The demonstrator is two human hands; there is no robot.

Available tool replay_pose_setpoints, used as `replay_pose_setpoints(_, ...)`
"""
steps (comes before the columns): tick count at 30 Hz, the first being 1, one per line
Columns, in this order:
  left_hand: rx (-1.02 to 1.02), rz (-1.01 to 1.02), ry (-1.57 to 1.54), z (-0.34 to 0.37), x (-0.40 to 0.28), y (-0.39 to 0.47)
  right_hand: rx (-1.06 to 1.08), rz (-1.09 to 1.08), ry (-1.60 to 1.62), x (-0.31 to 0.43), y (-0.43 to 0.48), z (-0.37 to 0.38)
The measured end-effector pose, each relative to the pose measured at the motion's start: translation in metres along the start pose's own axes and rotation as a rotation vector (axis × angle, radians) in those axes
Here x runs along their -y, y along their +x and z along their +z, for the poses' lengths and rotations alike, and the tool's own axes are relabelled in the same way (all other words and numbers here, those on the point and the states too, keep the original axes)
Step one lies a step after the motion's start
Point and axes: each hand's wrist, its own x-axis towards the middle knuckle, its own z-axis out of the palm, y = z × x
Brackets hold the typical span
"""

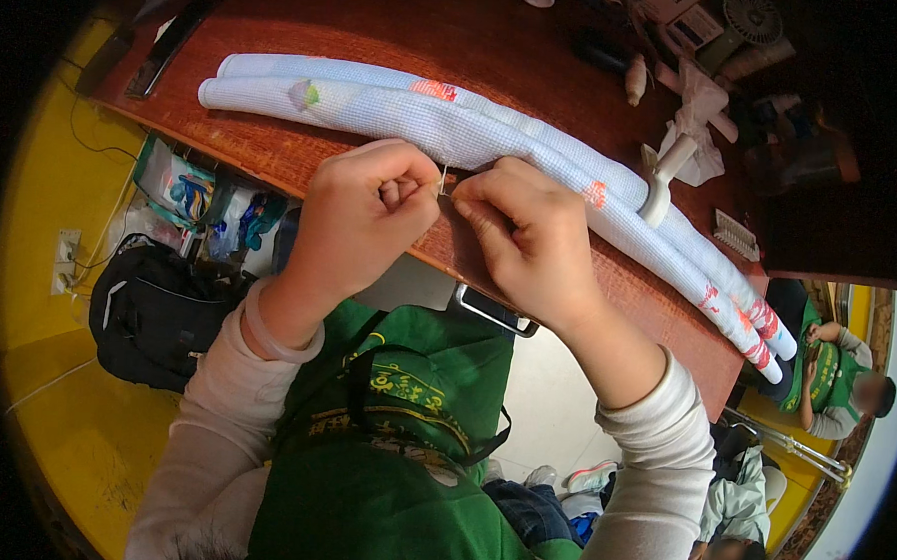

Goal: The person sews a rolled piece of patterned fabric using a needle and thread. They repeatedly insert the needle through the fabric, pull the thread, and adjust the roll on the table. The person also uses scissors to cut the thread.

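My left hand and my right hand face each other over the front edge of the wooden table, fingertips pinched. A thin pale thread stands between them; my left fingertips pinch it. Something very fine seems to be between my right thumb and forefinger, too small to tell. Right behind the hands lies a long rolled cross-stitch cloth, white with red, orange and green patches, rolled from both sides. A white plastic clip sits on its right part.
A small white brush, crumpled tissue, a thread cone and a small fan lie at the back right. A dark long object lies at the left. A black backpack stands below. Two other people sit at the right.
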Motion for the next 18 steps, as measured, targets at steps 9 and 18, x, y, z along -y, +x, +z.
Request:
replay_pose_setpoints(9, 0.035, 0.029, -0.036, -0.005, -0.0004, -0.0016, -0.026, 0.052, -0.015, 0.0053, -0.0016, 0.0027)
replay_pose_setpoints(18, 0.055, 0.019, -0.065, -0.0059, 0.0013, -0.0009, -0.008, 0.068, 0.115, 0.0025, -0.0001, -0.0022)
